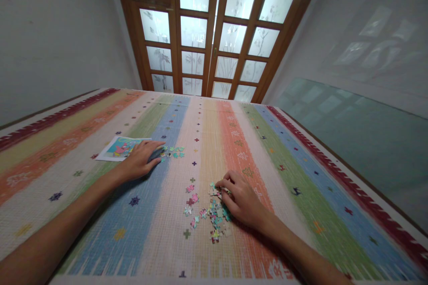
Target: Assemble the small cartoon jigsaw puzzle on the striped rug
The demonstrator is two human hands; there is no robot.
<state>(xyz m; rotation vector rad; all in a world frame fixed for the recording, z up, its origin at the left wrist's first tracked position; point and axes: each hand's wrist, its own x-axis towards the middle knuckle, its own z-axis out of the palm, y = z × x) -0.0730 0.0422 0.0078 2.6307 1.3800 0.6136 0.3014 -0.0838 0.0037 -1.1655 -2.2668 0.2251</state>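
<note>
My left hand [142,159] lies flat, fingers stretched out, on the striped cloth beside a small row of joined teal puzzle pieces [174,152]. A picture card [121,148] showing a cartoon lies just left of that hand. My right hand [241,199] rests on a loose heap of puzzle pieces [209,211], its fingers curled and pinching at a piece at the heap's top edge. Pink and teal pieces are scattered left of the hand.
A multicoloured striped cloth [301,178] covers the whole surface. Wooden doors with frosted glass panes [214,35] stand beyond the far edge. Plain walls rise at left and right.
</note>
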